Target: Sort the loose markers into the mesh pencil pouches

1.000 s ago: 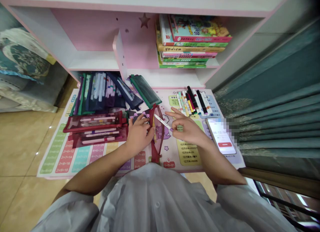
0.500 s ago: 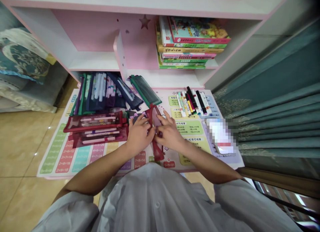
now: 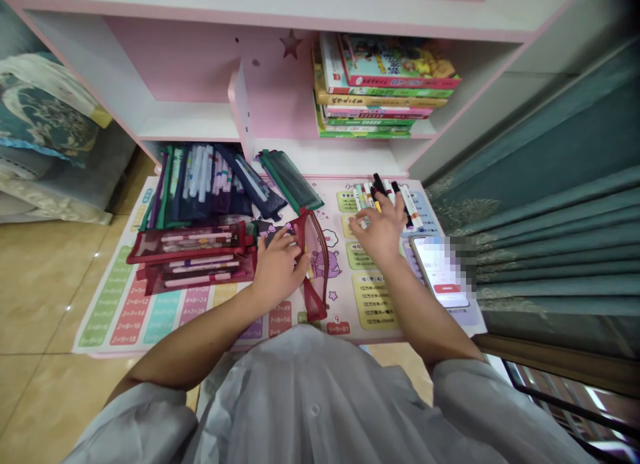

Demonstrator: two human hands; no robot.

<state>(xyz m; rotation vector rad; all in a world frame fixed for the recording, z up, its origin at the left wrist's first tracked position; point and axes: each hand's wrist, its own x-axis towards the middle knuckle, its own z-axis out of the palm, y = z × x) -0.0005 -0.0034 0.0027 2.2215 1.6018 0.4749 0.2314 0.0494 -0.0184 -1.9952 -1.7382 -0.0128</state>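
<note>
My left hand [image 3: 280, 264] grips the left edge of a red mesh zip pencil pouch [image 3: 316, 297], thumb and fingers closed at its side. The pouch lies lengthwise on the desk with its zip side curving to the right; something yellowish shows inside by my thumb. Over a row of loose markers [image 3: 413, 207] at the right is my right hand [image 3: 381, 232], fingers spread and touching or just above them. It covers part of the row, and I see nothing held in it.
Two filled red mesh pouches [image 3: 193, 241] lie at left. Behind them are green and blue pouches with markers [image 3: 200, 174], and a green mesh pouch [image 3: 293, 177] lies beside. A phone [image 3: 443, 277] rests at right. Books [image 3: 380, 97] are stacked on the shelf.
My right hand has left the red pouch and moved right and away from me to the loose markers. My left hand stays at the pouch.
</note>
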